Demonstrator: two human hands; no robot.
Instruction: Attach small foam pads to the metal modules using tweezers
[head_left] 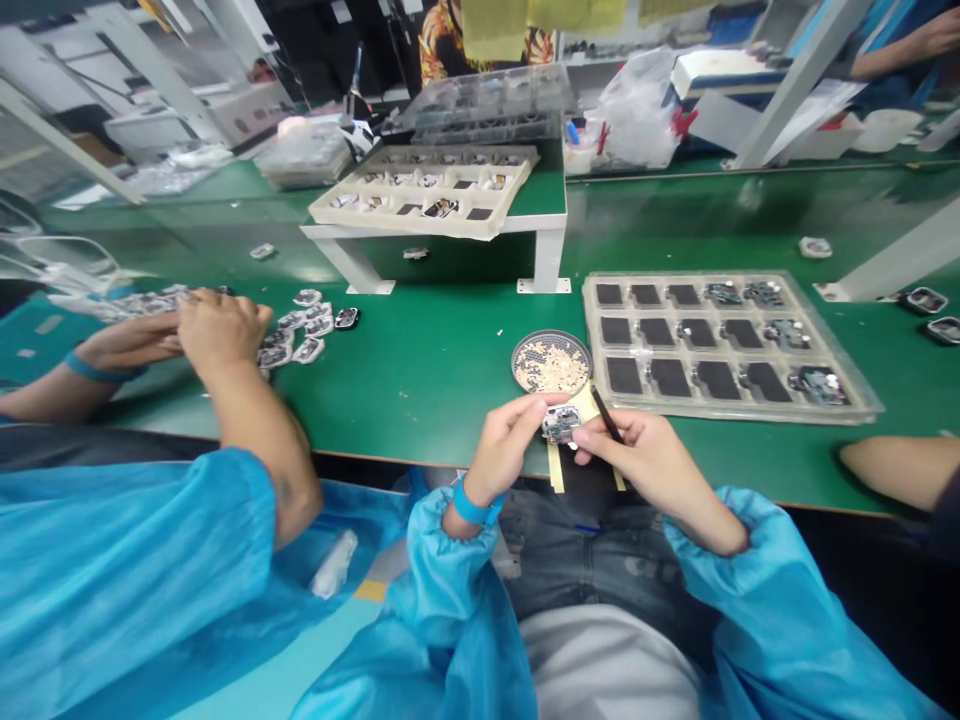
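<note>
My left hand [504, 440] pinches a small electronic part [561, 424] just over the near edge of the green table [435, 350]. My right hand [651, 455] is closed on a thin dark tool [606, 413] and also touches the part from the right. Both hands sit close together above my lap. Just beyond them lies a round dark dish [551, 362] of small pale pieces. A clear tray [724, 345] with dark pockets, a few holding parts, lies to the right of the dish.
A co-worker's hands [191, 330] at the left work beside a pile of similar small parts [304, 335]. A raised white stand carries a beige compartment tray [427, 190]. Another person's forearm [892, 468] rests at the right edge. Bags and boxes crowd the far side.
</note>
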